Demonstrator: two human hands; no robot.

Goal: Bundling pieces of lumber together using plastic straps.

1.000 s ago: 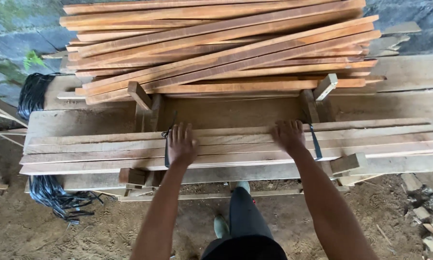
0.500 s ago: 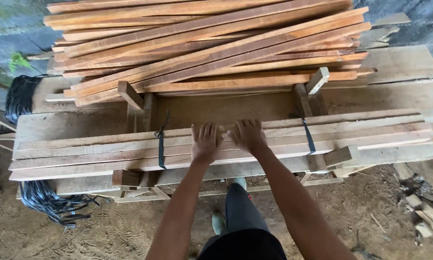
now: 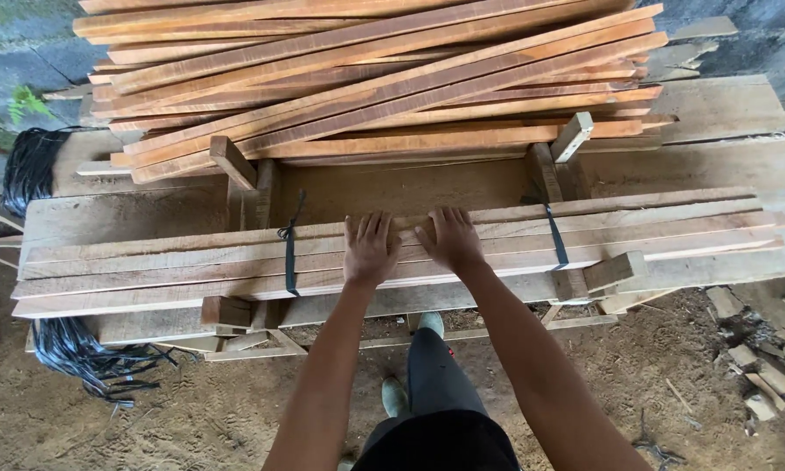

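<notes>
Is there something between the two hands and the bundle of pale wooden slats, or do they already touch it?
Nothing visible stands between them. The left hand and the right hand lie flat, side by side, on top of the bundle of pale slats, between its two black straps.

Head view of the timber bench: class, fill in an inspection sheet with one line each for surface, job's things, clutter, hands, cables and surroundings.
Surface: rough plank bench with upright wooden cradle posts.
Job's things: bundle of pale wooden slats lying in the cradle, tied by two black straps, left strap and right strap.
Clutter: loose pile of reddish slats stacked behind; wood offcuts on the ground at right.
Hands: left hand and right hand flat on the bundle, side by side, fingers spread, gripping nothing.
Cables: nothing seen; only heaps of black strapping at left.
Surroundings: sawdust-strewn dirt floor, stone wall behind.
</notes>
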